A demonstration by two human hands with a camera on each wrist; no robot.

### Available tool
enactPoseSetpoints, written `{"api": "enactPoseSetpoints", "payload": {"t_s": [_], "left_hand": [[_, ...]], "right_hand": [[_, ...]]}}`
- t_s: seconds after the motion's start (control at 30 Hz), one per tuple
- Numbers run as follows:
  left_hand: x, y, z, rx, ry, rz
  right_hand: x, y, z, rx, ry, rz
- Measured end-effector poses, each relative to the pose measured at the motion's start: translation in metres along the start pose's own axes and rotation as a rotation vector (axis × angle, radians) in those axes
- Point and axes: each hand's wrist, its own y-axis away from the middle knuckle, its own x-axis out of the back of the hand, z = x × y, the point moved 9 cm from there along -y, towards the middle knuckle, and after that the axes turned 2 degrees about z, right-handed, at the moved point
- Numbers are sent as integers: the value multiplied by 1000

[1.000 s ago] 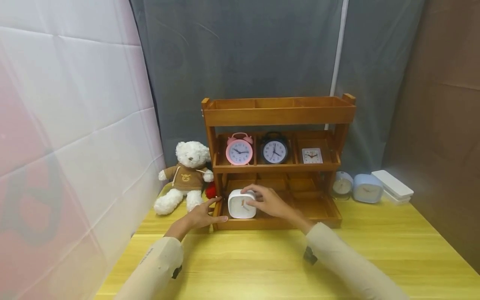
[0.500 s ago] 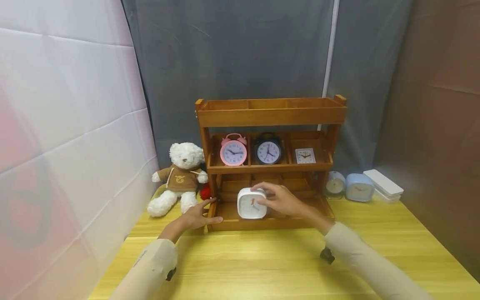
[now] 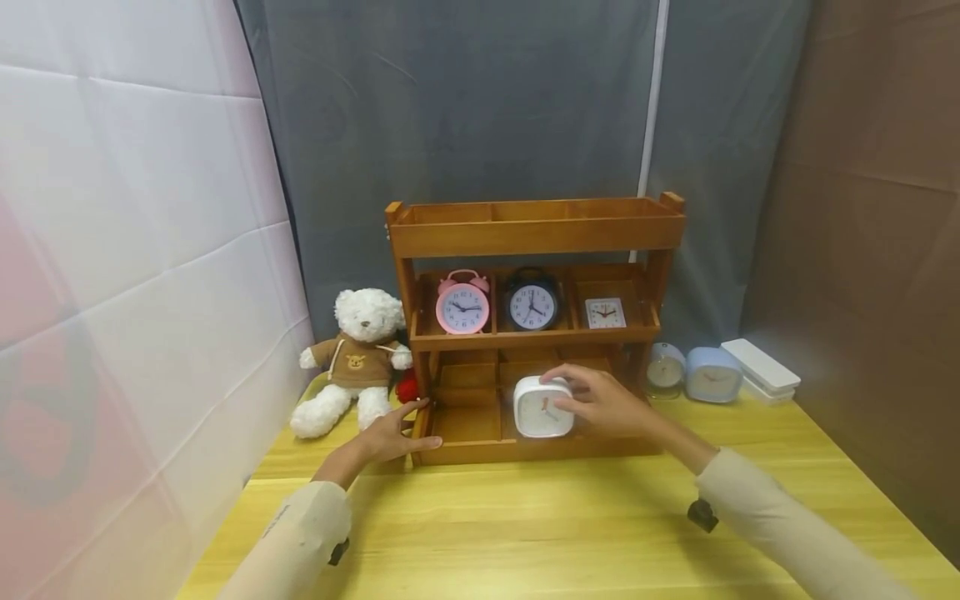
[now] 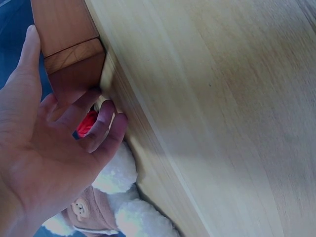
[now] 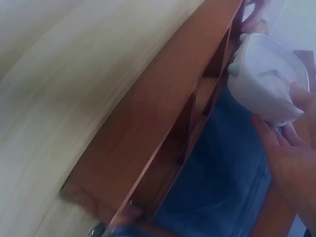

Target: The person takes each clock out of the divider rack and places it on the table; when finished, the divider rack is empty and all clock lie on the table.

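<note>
My right hand (image 3: 603, 404) grips a white rounded alarm clock (image 3: 543, 407) by its top and right side, thumb across the face. The clock overlaps the middle of the bottom tier of a wooden shelf (image 3: 536, 242) in the head view. From the right wrist view, the clock (image 5: 269, 74) shows small feet on its underside. My left hand (image 3: 386, 435) touches the shelf's lower left corner, thumb at the front and fingers spread along the side. In the left wrist view, its fingers look loosely straight beside the wooden corner (image 4: 76, 69).
On the middle tier sit a pink twin-bell clock (image 3: 462, 307), a black one (image 3: 532, 305) and a small white square clock (image 3: 605, 313). A teddy bear (image 3: 360, 362) and a red object (image 3: 407, 387) are left. Right stand a round clock (image 3: 665, 369), a blue clock (image 3: 713, 375) and white boxes (image 3: 761, 367).
My right hand has carried the white alarm clock rightward from the bottom tier's left compartment toward the middle one. My left hand stays at the shelf corner. The head view has shifted slightly.
</note>
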Motion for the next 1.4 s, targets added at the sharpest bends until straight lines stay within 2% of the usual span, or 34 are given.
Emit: {"api": "enactPoseSetpoints", "payload": {"t_s": [0.4, 0.67, 0.87, 1.07, 1.2, 1.4], "left_hand": [[1, 1, 2, -6, -3, -2], [-1, 1, 1, -4, 1, -6], [0, 1, 1, -4, -1, -4], [0, 2, 1, 4, -1, -9], [1, 2, 3, -3, -2, -9], [0, 3, 5, -8, 3, -11]], "right_hand": [[52, 35, 17, 81, 97, 16], [90, 63, 21, 140, 259, 76], [120, 81, 34, 115, 331, 130], [147, 98, 62, 35, 402, 189], [158, 105, 72, 66, 395, 232], [154, 114, 87, 106, 419, 259]]}}
